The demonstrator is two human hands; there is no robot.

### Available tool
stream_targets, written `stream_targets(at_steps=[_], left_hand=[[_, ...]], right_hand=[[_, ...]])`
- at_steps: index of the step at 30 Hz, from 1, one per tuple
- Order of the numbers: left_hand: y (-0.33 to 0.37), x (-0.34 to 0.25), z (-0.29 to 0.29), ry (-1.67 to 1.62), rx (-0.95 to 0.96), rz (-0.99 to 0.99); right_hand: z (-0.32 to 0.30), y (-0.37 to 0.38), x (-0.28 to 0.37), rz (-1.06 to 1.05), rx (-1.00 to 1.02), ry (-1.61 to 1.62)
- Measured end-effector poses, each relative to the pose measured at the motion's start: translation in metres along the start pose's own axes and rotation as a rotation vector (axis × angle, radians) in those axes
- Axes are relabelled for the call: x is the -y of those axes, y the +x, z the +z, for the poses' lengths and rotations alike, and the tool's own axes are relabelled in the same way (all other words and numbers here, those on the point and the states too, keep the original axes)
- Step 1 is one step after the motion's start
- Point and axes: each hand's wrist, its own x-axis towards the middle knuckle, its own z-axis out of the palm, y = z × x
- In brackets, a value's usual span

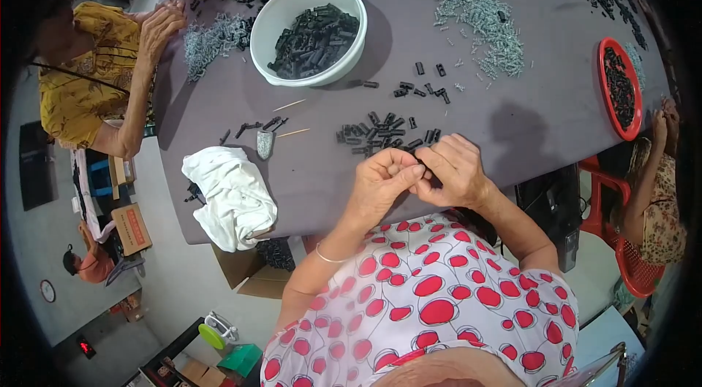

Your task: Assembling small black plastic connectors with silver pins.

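My left hand [384, 186] and my right hand [455, 171] meet at the table's near edge, fingertips pinched together. Between them shows a small black plastic part [433, 179], mostly covered by my fingers. Just beyond my hands lies a loose cluster of short black plastic pieces [376, 131]. Farther off, a few more black pieces [420, 89] are scattered. A pile of small silvery springs or screws [486, 29], too small to tell which, spreads at the far right. Left of centre stands a white bowl [262, 58] holding many black pieces.
A crumpled white cloth [230, 193] lies at the table's left near edge, beside a grey stone-like block [265, 144] and two thin sticks [292, 132]. A red tray [635, 124] of black parts sits at right. Co-workers sit on both sides, one's hands [162, 25] at left.
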Motion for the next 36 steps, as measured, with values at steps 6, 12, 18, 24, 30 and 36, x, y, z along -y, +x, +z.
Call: stream_targets(at_steps=[6, 12, 18, 24, 30, 36], left_hand=[[0.004, -0.052, -0.002, 0.551, -0.408, 0.596], [0.055, -0.130, -0.032, 1.227, -0.619, 1.123], [0.045, -0.099, -0.022, 1.368, -0.508, 1.234], [0.037, -0.051, -0.026, 1.517, -0.246, 0.811], [0.057, -0.041, -0.016, 1.636, -0.169, 0.706], [0.045, -0.035, -0.014, 1.653, -0.088, 0.701]], right_hand=[[-0.006, -0.004, -0.008, 0.232, -0.168, 0.145], [0.000, -0.003, -0.006, 0.292, -0.169, 0.137], [0.002, -0.003, -0.008, 0.311, -0.242, 0.139], [-0.013, 0.013, -0.012, 0.313, -0.166, -0.003], [-0.001, 0.044, -0.040, 0.254, 0.038, -0.334], [0.004, 0.028, -0.023, 0.216, 0.192, -0.252]])
